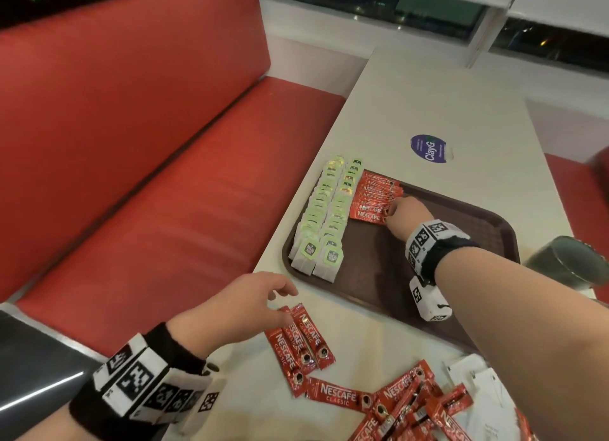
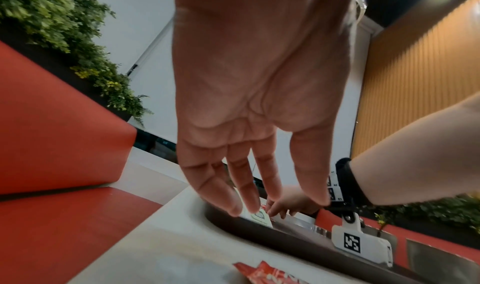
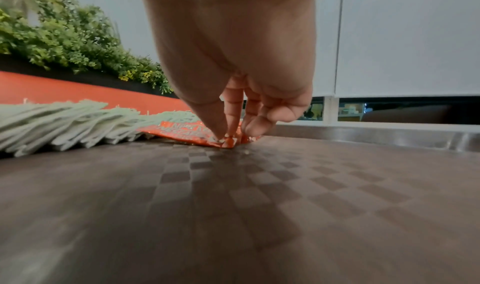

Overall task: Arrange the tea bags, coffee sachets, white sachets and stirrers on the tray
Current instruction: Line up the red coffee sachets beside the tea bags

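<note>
Pinching the near right corner of the front coffee sachet [image 1: 368, 213], the right hand's [image 1: 408, 217] fingers [image 3: 221, 132] hold it on the tray [image 1: 362, 275], long axis running left toward the tea bags [image 1: 324, 216]. Nearer the 3 loose sachets [image 1: 301, 340] on the desk [image 1: 428, 104], the left hand [image 1: 237, 308] hovers above them, fingers spread and empty.

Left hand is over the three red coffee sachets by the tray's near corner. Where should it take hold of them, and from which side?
Likely from above, at their upper ends nearest the left hand. The three coffee sachets lie flat and side by side on the table, so a thumb-and-finger grip across the narrow ends could gather all three. Sliding them together first may help.
</note>
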Motion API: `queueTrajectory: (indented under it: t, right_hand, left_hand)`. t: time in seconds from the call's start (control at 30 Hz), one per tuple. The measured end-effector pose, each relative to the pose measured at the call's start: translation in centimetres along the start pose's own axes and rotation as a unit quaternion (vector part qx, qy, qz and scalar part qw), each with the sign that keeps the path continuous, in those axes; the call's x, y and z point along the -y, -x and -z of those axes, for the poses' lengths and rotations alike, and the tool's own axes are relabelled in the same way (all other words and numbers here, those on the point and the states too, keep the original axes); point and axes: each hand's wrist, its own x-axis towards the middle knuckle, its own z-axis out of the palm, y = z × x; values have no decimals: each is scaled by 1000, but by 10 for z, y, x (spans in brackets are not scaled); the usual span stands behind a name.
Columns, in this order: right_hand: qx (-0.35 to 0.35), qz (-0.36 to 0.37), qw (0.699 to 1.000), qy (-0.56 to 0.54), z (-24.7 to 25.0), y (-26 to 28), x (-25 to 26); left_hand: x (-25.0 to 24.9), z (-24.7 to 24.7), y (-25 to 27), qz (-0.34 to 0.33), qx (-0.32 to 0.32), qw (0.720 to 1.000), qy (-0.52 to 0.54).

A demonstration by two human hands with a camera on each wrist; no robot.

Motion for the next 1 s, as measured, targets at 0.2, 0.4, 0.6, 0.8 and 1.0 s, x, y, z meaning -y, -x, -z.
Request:
queueTrajectory:
  t: [0.2, 0.4, 0.6, 0.8, 1.0]
  right_hand:
    - [-98, 61, 983, -140, 20, 36, 27]
    - [131, 245, 960, -29, 7, 165, 64]
    - [202, 228, 935, 179, -26, 205, 75]
    - [214, 195, 946, 148, -27, 203, 66]
    - [170, 188, 966, 49, 4, 189, 38]
  left_hand:
    - [1, -10, 3, -52, 43, 992, -105]
    - [9, -20, 3, -98, 56, 977, -181]
    - [4, -29, 1, -85, 52, 963, -249]
    - [-5, -37, 3, -72, 55, 946, -311]
    - [-4, -39, 5, -93, 32, 941, -324]
